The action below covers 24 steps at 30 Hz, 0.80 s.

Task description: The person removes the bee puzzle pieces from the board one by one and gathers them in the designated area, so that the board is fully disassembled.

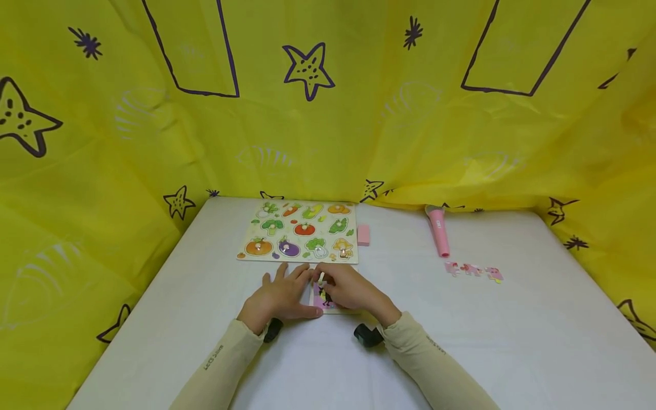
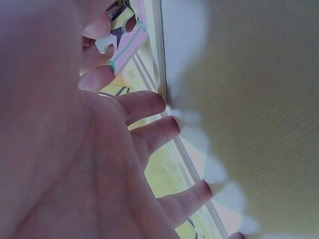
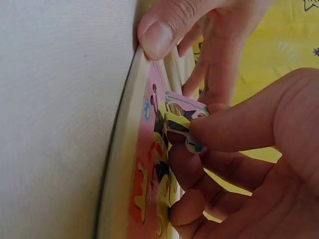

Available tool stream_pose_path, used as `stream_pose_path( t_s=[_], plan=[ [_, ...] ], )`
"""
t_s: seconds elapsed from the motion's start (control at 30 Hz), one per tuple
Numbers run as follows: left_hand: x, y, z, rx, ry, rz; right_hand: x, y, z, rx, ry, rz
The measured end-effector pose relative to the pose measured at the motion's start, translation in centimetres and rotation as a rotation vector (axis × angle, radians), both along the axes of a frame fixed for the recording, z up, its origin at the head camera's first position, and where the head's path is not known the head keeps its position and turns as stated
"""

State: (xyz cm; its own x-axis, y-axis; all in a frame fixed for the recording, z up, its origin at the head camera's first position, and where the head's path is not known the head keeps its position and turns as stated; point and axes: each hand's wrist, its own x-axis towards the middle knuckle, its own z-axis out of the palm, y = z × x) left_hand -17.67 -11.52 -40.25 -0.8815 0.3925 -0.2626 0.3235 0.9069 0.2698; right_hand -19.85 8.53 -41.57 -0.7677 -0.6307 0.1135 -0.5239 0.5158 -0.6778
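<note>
Steadying at the left, the person's left hand (image 1: 282,296), below a beige long sleeve (image 1: 220,364) whose small dark lettering seems to read "Let's Shine", has its fingers spread, the thumb pressing the near left corner of a small pink puzzle board with a pale frame (image 1: 328,306). Just behind lies a cream board of knobbed vegetable pieces (image 1: 287,225), without readable words. The right hand (image 1: 351,287) works over the puzzle board, thumb and fingers pinching a pink, yellow and black jigsaw piece (image 3: 179,122) tilted against the picture. The step in hand looks like fitting this piece; the next move probably calls for turning it flat, matching its edges and pressing down. Beside the vegetable board sits a pink rectangular block (image 1: 363,234). Farther right, a pink toy microphone (image 1: 439,233) bears white letters too small to read; just below it lie loose pink jigsaw pieces (image 1: 471,270). The right sleeve's print (image 1: 435,345) is illegible.
</note>
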Motion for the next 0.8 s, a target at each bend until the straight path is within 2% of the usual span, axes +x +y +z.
stream_pose_path(
  t_s=[0.33,0.8],
  plan=[
    [-0.1,-0.1,0.0,-0.005,-0.003,-0.001,0.0,0.1,0.8,-0.039,-0.020,-0.091],
    [0.0,0.1,0.0,-0.016,-0.002,0.000,-0.1,1.7,1.2,-0.080,-0.092,-0.114]
  ],
)
